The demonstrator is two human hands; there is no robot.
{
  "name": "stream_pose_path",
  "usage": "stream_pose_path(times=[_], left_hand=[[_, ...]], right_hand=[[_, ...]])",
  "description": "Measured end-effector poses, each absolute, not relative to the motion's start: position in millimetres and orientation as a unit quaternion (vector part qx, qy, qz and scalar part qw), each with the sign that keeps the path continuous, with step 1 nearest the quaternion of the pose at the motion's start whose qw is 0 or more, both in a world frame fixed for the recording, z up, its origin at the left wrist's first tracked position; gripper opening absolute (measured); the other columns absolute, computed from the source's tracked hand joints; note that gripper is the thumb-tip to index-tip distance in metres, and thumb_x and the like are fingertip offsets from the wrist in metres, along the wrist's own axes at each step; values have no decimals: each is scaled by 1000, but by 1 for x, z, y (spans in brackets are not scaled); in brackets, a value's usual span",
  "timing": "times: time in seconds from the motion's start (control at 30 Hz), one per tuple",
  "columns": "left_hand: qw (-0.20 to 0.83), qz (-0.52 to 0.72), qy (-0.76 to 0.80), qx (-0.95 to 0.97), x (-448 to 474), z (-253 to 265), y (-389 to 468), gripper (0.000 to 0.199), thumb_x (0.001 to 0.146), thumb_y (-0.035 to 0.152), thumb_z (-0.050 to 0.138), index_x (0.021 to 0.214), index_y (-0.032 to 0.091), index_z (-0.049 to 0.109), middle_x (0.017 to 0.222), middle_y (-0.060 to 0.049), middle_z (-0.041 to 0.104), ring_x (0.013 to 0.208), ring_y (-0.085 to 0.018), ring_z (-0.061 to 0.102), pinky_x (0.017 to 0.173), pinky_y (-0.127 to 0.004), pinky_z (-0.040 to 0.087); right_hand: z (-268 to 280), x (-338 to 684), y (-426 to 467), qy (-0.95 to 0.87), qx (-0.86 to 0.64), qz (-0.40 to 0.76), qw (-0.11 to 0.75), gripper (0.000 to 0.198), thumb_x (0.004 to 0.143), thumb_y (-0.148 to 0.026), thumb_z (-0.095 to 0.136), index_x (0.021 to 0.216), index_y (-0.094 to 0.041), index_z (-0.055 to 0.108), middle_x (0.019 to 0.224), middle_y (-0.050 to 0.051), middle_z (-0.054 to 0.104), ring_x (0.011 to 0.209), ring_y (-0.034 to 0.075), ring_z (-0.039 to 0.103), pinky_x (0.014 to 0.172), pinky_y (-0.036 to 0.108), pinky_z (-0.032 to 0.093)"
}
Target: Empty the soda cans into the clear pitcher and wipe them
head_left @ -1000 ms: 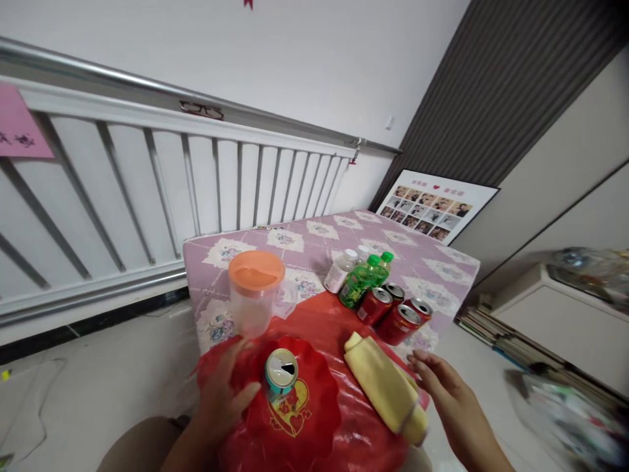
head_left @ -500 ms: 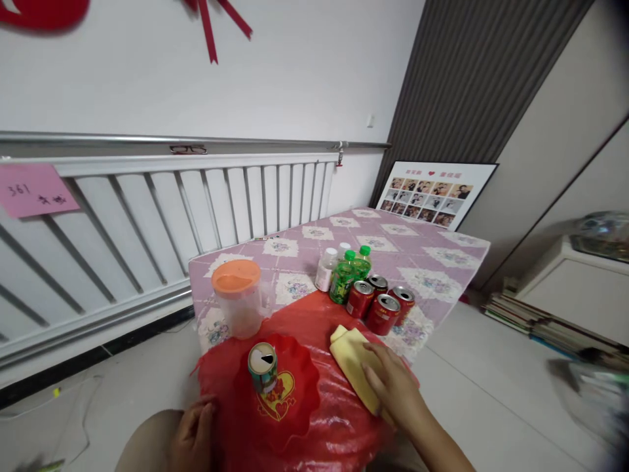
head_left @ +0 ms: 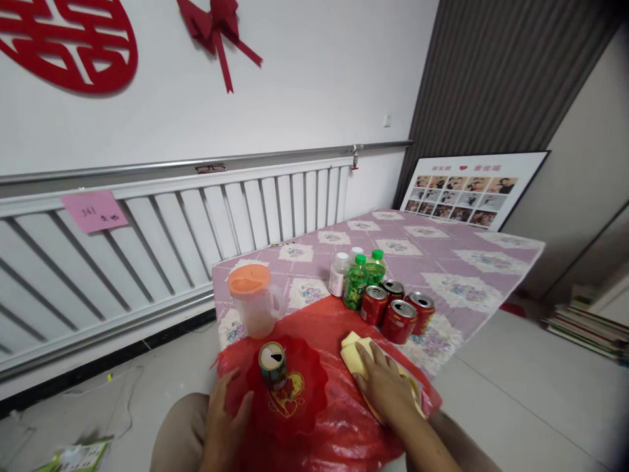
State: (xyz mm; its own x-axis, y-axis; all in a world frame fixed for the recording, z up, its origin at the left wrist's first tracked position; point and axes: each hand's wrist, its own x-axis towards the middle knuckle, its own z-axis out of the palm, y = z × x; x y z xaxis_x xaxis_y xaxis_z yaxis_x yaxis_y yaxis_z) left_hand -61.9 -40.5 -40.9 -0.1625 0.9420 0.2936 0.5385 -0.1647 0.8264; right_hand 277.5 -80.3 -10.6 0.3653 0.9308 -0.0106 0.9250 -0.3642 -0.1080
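Note:
My right hand (head_left: 388, 387) lies over a folded yellow cloth (head_left: 352, 357), fingers curved onto it, on a red plastic sheet (head_left: 339, 419) at the table's near end. My left hand (head_left: 225, 416) is beside the left rim of a red scalloped plate (head_left: 314, 383), its thumb and fingers apart and holding nothing. An opened green-and-gold can (head_left: 274, 373) stands upright on that plate, which bears a yellow heart print. Behind the plate is a translucent pitcher (head_left: 254, 314) with an orange lid.
Several opened drink cans (head_left: 399, 324) stand grouped beyond the cloth. Behind them are green-capped bottles (head_left: 354, 288) and white-capped bottles (head_left: 338, 278). A purple flowered tablecloth (head_left: 417, 252) covers the table, with a radiator (head_left: 177, 233) along the left wall.
My left hand has come forward from my lap to the plate's left side, its fingers spreading. My right hand has moved farther onto the cloth. The view has shifted slightly left and up.

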Motion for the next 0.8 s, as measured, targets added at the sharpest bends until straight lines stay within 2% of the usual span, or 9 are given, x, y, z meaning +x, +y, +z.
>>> stream_pose_path(times=[0.1, 0.2, 0.33, 0.4, 0.5, 0.6, 0.67, 0.73, 0.8], left_hand=[[198, 447, 569, 661, -46, -36, -28, 57, 68, 45, 67, 116, 16, 60, 120, -16, 66, 115, -35, 61, 102, -57, 46], [171, 428, 563, 686, -30, -30, -19, 64, 66, 40, 67, 123, 13, 55, 123, -17, 64, 117, -35, 59, 103, -56, 45], [169, 367, 599, 691, -14, -20, -12, 75, 63, 37, 68, 130, 10, 49, 130, -19, 59, 123, -34, 55, 106, -52, 42], [173, 336, 616, 691, -9, -16, -9, 78, 61, 37, 69, 131, 10, 48, 131, -19, 59, 124, -35, 55, 107, -51, 42], [175, 306, 633, 689, -4, -11, -9, 77, 60, 36, 70, 130, 11, 50, 130, -17, 60, 124, -35, 55, 106, -51, 41], [172, 301, 647, 679, 0, -7, -11, 76, 61, 35, 69, 131, 11, 49, 131, -17, 60, 125, -34, 53, 107, -50, 39], [170, 297, 655, 674, 4, -5, -13, 78, 62, 35, 69, 132, 8, 48, 131, -19, 59, 125, -34, 52, 107, -49, 38], [170, 293, 660, 670, 7, -5, -15, 78, 62, 36, 69, 131, 8, 49, 131, -19, 59, 125, -35, 52, 107, -49, 38], [171, 294, 665, 665, 11, -5, -15, 76, 62, 36, 69, 130, 9, 50, 130, -19, 60, 124, -36, 53, 107, -49, 38]], right_hand=[[-9, 279, -81, -572, -818, 22, 54, 53, 91, -29, 47, 144, -25, 45, 152, 12, 42, 127, 36, 50, 88, 51, 51], [-10, 286, -82, -585, -806, 21, 87, 50, 90, -28, 45, 140, -24, 50, 149, 12, 47, 123, 37, 53, 85, 51, 53], [-22, 303, -81, -592, -789, 42, 159, 52, 87, -32, 43, 136, -18, 54, 144, 15, 52, 116, 37, 60, 92, 53, 51], [-28, 312, -80, -589, -772, 60, 229, 54, 86, -34, 42, 135, -16, 54, 140, 16, 55, 117, 34, 61, 98, 49, 49], [-25, 319, -79, -569, -730, 76, 370, 53, 84, -39, 42, 132, -20, 54, 136, 13, 58, 123, 29, 58, 103, 44, 46], [-3, 313, -73, -526, -693, 132, 475, 53, 81, -46, 49, 128, -23, 57, 137, 11, 59, 126, 30, 55, 105, 46, 45], [17, 305, -65, -484, -673, 225, 512, 57, 78, -48, 55, 130, -26, 56, 134, 8, 62, 119, 31, 61, 98, 44, 51], [34, 295, -53, -421, -636, 353, 542, 68, 75, -51, 61, 137, -27, 49, 124, 8, 69, 99, 31, 71, 79, 42, 59], [46, 287, -43, -359, -575, 474, 562, 78, 74, -52, 65, 144, -29, 39, 112, 7, 75, 79, 29, 74, 63, 40, 60]])
